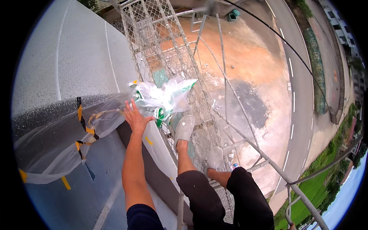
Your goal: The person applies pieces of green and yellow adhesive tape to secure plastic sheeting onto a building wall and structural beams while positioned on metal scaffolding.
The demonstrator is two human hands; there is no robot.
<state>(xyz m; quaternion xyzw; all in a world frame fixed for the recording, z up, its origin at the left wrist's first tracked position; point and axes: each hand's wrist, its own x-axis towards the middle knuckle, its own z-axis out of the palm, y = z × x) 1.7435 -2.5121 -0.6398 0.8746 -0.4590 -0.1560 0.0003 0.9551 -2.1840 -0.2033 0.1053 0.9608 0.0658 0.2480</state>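
Note:
My left hand (135, 118) reaches forward with its fingers spread, over the edge of a clear plastic sheet (106, 115) taped along the wall. Whether it touches the sheet I cannot tell. Just beyond my thumb, a crumpled heap of white and green plastic bags (165, 97) lies on the mesh scaffold platform (198, 106). Only a sliver of my right hand (292, 226) shows at the bottom edge, by a curved scaffold tube (288, 211); its grip is hidden. My feet, in grey perforated clogs (185, 126), stand on the mesh.
A speckled grey wall (83, 57) rises at left, above a blue floor (106, 184) and a dark ledge (161, 175). Diagonal scaffold braces (244, 109) and a guard rail (302, 201) edge the platform on the right. Far below are bare ground and a road (299, 86); a black cable (276, 34) crosses the view.

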